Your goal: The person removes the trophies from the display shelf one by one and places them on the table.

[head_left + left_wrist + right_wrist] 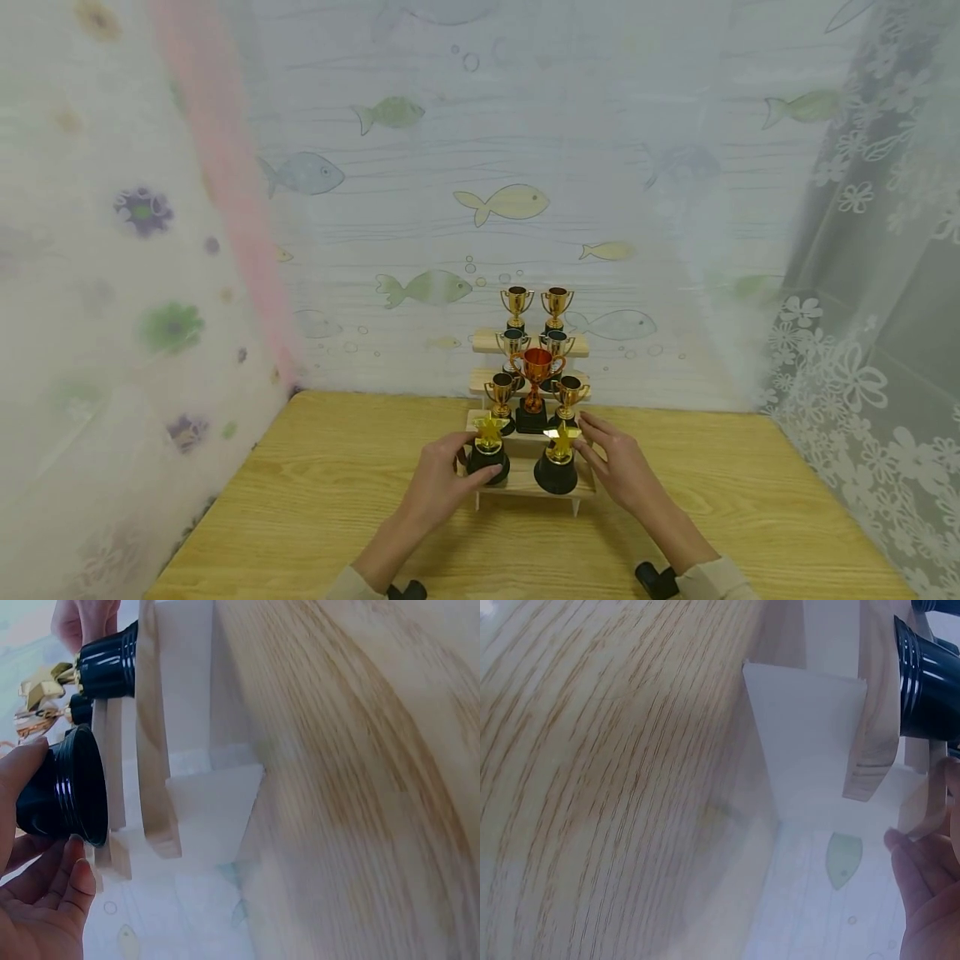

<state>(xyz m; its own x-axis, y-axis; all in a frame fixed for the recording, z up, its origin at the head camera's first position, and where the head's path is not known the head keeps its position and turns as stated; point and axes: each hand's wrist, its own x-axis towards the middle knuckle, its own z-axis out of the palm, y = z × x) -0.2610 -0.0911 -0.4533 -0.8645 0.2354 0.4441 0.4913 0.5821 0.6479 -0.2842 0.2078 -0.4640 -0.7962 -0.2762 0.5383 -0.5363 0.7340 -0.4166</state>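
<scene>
Star trophy is hovering near-upright just above the left end of the wooden bottom step, its dark base being gripped by the nearer left hand. A matching trophy is standing beside the right hand, whose fingers are extending loosely, showing no grip. I'm spotting no readable writing.

Left hand gripping base (glossy black), shelf

Silver cups partly behind red cup, right hand partly outside its wrist view
</scene>
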